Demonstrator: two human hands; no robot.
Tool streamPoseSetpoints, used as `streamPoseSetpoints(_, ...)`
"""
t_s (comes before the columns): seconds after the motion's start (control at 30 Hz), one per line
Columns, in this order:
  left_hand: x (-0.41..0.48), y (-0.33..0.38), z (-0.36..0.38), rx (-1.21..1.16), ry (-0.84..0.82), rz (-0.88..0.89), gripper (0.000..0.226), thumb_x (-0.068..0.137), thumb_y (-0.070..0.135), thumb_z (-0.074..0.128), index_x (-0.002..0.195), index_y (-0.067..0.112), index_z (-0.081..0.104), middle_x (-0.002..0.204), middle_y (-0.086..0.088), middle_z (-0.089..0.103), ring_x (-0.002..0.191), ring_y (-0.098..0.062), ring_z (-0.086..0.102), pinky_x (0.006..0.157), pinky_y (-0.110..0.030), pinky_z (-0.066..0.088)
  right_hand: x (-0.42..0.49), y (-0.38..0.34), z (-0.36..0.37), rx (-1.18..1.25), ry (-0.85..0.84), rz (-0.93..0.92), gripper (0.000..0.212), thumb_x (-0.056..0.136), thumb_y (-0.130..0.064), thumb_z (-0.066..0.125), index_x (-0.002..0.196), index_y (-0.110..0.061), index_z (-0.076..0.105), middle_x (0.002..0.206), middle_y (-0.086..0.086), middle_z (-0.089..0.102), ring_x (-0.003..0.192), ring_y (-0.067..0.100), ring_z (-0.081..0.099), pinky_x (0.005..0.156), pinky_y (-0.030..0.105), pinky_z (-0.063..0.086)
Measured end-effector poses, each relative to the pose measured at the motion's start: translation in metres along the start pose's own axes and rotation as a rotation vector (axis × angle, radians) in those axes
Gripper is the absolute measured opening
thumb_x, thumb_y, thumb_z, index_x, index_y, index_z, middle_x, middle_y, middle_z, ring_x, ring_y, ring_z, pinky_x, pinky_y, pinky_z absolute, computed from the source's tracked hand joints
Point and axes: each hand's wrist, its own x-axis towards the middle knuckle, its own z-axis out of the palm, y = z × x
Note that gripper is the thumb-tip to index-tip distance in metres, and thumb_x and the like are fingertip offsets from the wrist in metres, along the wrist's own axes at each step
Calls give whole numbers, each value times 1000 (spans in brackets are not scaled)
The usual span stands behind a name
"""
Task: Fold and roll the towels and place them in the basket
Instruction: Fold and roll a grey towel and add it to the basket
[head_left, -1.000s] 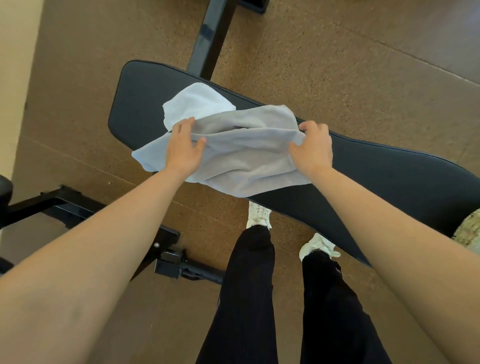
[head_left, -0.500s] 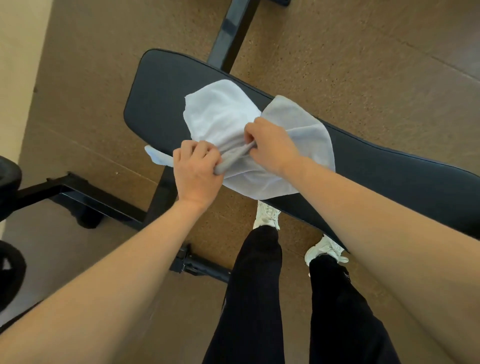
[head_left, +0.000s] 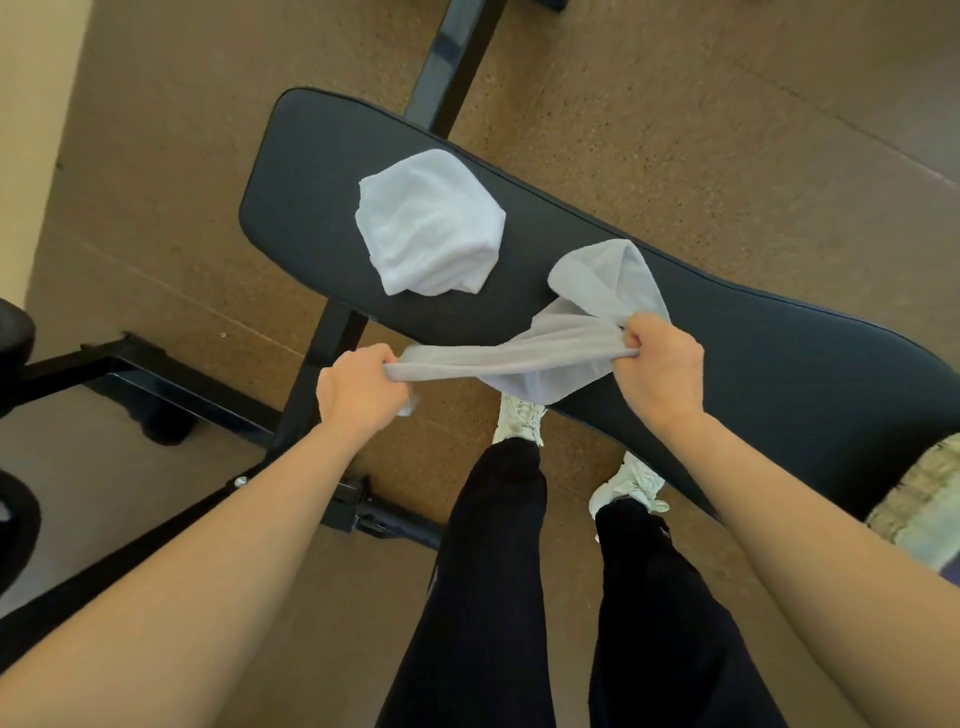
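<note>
A grey towel (head_left: 540, 348) is stretched between my two hands over the near edge of the black padded bench (head_left: 779, 364). My left hand (head_left: 363, 387) grips its left end in a fist, just off the bench. My right hand (head_left: 660, 364) grips the bunched middle, and the loose far end folds over onto the bench pad. A white towel (head_left: 428, 223) lies by itself in a loose heap on the bench, farther back and left of the grey one. No basket is clearly in view.
The bench's black steel frame and legs (head_left: 208, 395) run across the brown floor on the left. A pale woven thing (head_left: 919, 499) sits at the right edge by the bench. My legs and white shoes (head_left: 519, 421) stand close under the bench's near edge.
The grey towel has been lifted off the white one and pulled toward me and right. My hands have spread apart, stretching it. The white towel stays on the bench.
</note>
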Motion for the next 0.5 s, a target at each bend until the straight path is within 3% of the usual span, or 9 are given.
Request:
streamPoseSetpoints(0.07,4,7,-17,36,-121,59,21,87,31,71,76,27,53,75,5,61,68,-13,56,56,-26,35,-1,11,-12,79,56,119,26,89,-6,53,66,-12,41,66,4,51,65,22,49,59,41,42)
streamPoseSetpoints(0.2,-3,45,-57,-66,-367,262,27,77,26,77,69,20,52,68,2,53,66,-16,51,59,-31,36,-1,33,-49,182,148,269,23,86,-5,51,66,-11,40,66,2,47,64,19,41,60,35,34)
streamPoseSetpoints(0.3,-25,92,-81,-140,-406,351,27,80,24,72,67,16,49,66,-1,45,62,-13,42,59,-30,34,-4,54,-83,232,243,345,17,80,-7,52,65,-5,43,67,8,50,64,23,43,58,37,34)
streamPoseSetpoints(0.37,-39,125,-92,-150,-315,386,28,87,22,68,66,18,49,64,0,46,60,-11,42,59,-26,33,-8,70,-110,266,308,375,14,79,-8,53,71,3,49,70,15,55,65,23,46,56,36,37)
streamPoseSetpoints(0.43,-48,155,-100,-103,-82,408,24,88,24,67,71,21,51,67,3,55,64,-12,49,58,-25,33,-11,87,-137,279,365,370,15,79,-10,54,73,3,50,70,15,55,65,22,48,56,36,40)
streamPoseSetpoints(0.5,-56,182,-104,-92,180,417,18,88,27,67,78,21,54,73,3,60,70,-16,53,57,-25,32,-16,104,-163,312,411,341,16,81,-15,58,70,-7,50,69,9,56,68,26,60,58,43,55)
